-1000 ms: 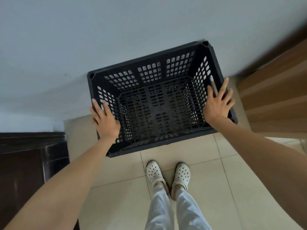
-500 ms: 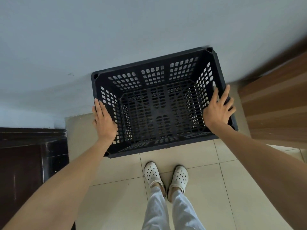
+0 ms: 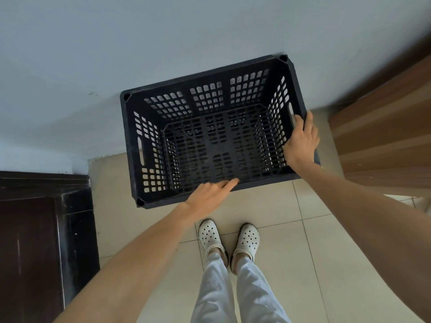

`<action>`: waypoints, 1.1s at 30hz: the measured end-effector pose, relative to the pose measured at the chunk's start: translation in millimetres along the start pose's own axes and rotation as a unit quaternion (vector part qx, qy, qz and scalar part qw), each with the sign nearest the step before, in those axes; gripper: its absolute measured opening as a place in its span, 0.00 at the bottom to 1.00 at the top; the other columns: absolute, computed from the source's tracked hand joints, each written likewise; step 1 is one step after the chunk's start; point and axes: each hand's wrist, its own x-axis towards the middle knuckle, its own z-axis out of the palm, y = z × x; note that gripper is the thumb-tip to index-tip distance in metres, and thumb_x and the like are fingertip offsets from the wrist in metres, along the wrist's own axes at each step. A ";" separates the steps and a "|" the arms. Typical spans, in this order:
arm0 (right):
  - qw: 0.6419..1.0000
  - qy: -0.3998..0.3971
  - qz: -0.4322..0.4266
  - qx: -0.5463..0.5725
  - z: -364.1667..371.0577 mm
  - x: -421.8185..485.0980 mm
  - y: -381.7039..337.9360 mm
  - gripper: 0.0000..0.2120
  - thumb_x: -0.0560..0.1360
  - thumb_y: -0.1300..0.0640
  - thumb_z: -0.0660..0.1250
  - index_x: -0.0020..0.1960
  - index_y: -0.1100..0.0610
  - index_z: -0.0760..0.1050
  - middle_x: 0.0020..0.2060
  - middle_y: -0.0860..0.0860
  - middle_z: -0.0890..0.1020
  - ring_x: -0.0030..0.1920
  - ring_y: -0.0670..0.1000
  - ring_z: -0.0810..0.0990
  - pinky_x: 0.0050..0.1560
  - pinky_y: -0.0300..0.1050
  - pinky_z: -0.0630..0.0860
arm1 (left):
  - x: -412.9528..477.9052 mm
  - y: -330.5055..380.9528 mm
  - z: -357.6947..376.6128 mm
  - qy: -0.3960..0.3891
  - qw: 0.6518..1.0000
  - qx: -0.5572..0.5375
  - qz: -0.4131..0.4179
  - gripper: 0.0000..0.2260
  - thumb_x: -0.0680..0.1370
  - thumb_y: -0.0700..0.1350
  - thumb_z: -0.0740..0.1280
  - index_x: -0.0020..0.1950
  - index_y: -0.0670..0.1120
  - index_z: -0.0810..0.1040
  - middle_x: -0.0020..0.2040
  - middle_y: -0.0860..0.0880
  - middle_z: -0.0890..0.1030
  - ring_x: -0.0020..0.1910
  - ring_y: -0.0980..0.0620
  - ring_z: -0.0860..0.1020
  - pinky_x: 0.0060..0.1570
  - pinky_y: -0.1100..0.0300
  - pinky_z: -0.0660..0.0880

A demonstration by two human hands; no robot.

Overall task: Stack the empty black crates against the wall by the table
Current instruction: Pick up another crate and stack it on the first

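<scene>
An empty black crate (image 3: 132, 145) with perforated walls stands with its far side against the pale wall (image 3: 163, 38). What lies under it is hidden. My left hand (image 3: 210, 192) rests flat on the crate's near rim, fingers straight and pointing right, holding nothing. My right hand (image 3: 302, 141) lies along the right rim beside the handle slot, its fingers curled over the edge.
A dark wooden cabinet (image 3: 35, 229) stands at the left, close to the crate's near left corner. A brown wooden table (image 3: 384, 136) sits just right of the crate. My feet in white clogs (image 3: 210, 236) stand on beige floor tiles in front.
My left hand has left the crate's left rim and moved to the near rim. My right hand stays on the right rim. The crate sits closer to the wall.
</scene>
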 end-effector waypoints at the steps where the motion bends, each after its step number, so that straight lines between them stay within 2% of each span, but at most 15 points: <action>1: 1.000 0.000 -0.006 0.006 1.2 -0.3 -0.2 0.34 0.72 0.72 0.60 0.77 0.60 0.57 0.79 0.58 0.51 0.75 0.63 0.56 0.73 0.62 0.55 | -2.4 -1.7 -0.9 0.011 1.000 -0.002 0.007 0.30 0.73 0.30 0.62 0.75 0.44 0.64 0.60 0.44 0.81 0.35 0.40 0.82 0.31 0.48 0.80; 5: 0.999 0.000 -0.043 0.028 6.8 -5.7 -1.9 0.36 0.72 0.74 0.60 0.77 0.60 0.56 0.79 0.59 0.51 0.75 0.62 0.57 0.74 0.57 0.55 | -12.5 -10.2 -0.7 0.033 0.999 0.024 0.023 0.34 0.63 0.27 0.69 0.68 0.42 0.72 0.50 0.45 0.84 0.24 0.43 0.79 0.18 0.54 0.75; 11: 0.993 -0.019 -0.082 0.077 2.3 -0.5 14.5 0.37 0.74 0.76 0.59 0.79 0.55 0.57 0.79 0.54 0.54 0.77 0.57 0.56 0.76 0.48 0.54 | -10.4 -17.1 3.2 0.029 0.998 0.035 0.031 0.32 0.63 0.27 0.67 0.67 0.41 0.73 0.53 0.45 0.84 0.27 0.45 0.81 0.20 0.56 0.76; 17: 0.984 -0.025 -0.088 0.155 -19.7 -4.2 10.8 0.32 0.76 0.75 0.59 0.76 0.56 0.63 0.77 0.55 0.61 0.75 0.57 0.59 0.75 0.45 0.55 | -7.8 -18.6 10.2 0.058 0.997 0.013 0.051 0.33 0.62 0.25 0.69 0.66 0.40 0.73 0.55 0.45 0.83 0.29 0.45 0.82 0.21 0.56 0.77; 21: 0.980 -0.045 -0.086 0.171 -16.9 -3.7 17.1 0.33 0.75 0.77 0.60 0.77 0.58 0.62 0.78 0.54 0.58 0.78 0.54 0.57 0.77 0.46 0.57 | -4.6 -18.0 8.2 0.035 0.997 0.021 0.063 0.33 0.60 0.25 0.70 0.65 0.39 0.76 0.57 0.45 0.82 0.28 0.46 0.82 0.21 0.58 0.76; 23: 0.980 -0.046 -0.086 0.171 -13.7 0.2 17.9 0.35 0.74 0.77 0.60 0.77 0.57 0.62 0.78 0.54 0.58 0.78 0.53 0.58 0.76 0.48 0.59 | 0.6 -21.4 11.6 0.021 0.998 0.005 0.056 0.34 0.63 0.25 0.68 0.68 0.40 0.72 0.60 0.45 0.80 0.34 0.44 0.83 0.28 0.55 0.79; 25: 0.981 -0.047 -0.083 0.170 -10.8 1.0 18.0 0.36 0.73 0.77 0.61 0.77 0.55 0.63 0.78 0.52 0.58 0.77 0.54 0.60 0.75 0.51 0.63 | 5.6 -25.2 15.6 0.006 0.998 0.001 0.067 0.30 0.71 0.30 0.66 0.72 0.43 0.67 0.63 0.45 0.77 0.49 0.43 0.82 0.48 0.51 0.80; 26: 0.983 -0.048 -0.084 0.157 -10.5 0.6 18.2 0.36 0.73 0.77 0.61 0.77 0.53 0.63 0.78 0.51 0.58 0.76 0.54 0.63 0.74 0.52 0.65 | 7.8 -23.6 15.6 0.009 0.997 0.011 0.079 0.24 0.78 0.38 0.63 0.73 0.45 0.65 0.65 0.45 0.76 0.55 0.44 0.80 0.55 0.51 0.78; 27: 0.985 -0.048 -0.086 0.141 -11.5 0.8 19.0 0.36 0.74 0.76 0.60 0.77 0.52 0.63 0.78 0.50 0.59 0.75 0.55 0.65 0.72 0.53 0.68 | 12.1 -17.2 11.8 0.011 0.997 0.004 0.079 0.20 0.81 0.47 0.58 0.74 0.46 0.64 0.66 0.45 0.75 0.59 0.44 0.78 0.59 0.50 0.76; 28: 0.987 -0.046 -0.090 0.125 -13.6 1.5 19.8 0.35 0.74 0.76 0.60 0.77 0.52 0.63 0.78 0.50 0.59 0.74 0.56 0.66 0.70 0.55 0.69 | 20.3 -6.0 4.7 0.004 0.997 -0.016 0.069 0.23 0.82 0.54 0.53 0.74 0.46 0.64 0.68 0.45 0.74 0.60 0.44 0.77 0.59 0.49 0.75; 30: 0.988 -0.044 -0.100 0.111 -18.1 2.2 20.8 0.34 0.75 0.74 0.60 0.76 0.52 0.63 0.78 0.51 0.59 0.73 0.57 0.67 0.69 0.57 0.70 | 40.2 16.5 -5.1 -0.034 0.998 -0.048 0.019 0.27 0.81 0.60 0.50 0.76 0.47 0.63 0.70 0.47 0.73 0.62 0.43 0.77 0.54 0.46 0.77; 31: 0.987 -0.042 -0.104 0.111 -18.2 2.6 22.0 0.33 0.75 0.73 0.60 0.77 0.52 0.63 0.78 0.51 0.59 0.74 0.57 0.67 0.69 0.57 0.69 | 48.3 27.4 -6.3 -0.047 0.998 -0.039 0.001 0.27 0.81 0.60 0.50 0.77 0.48 0.62 0.69 0.47 0.74 0.59 0.43 0.78 0.50 0.44 0.78; 33: 0.987 -0.034 -0.105 0.117 -15.1 3.8 24.6 0.33 0.76 0.72 0.61 0.77 0.51 0.62 0.79 0.50 0.58 0.74 0.57 0.67 0.70 0.57 0.69 | 58.2 40.0 -1.8 -0.009 1.000 -0.008 0.018 0.27 0.81 0.60 0.47 0.75 0.48 0.65 0.60 0.46 0.80 0.47 0.40 0.83 0.38 0.44 0.79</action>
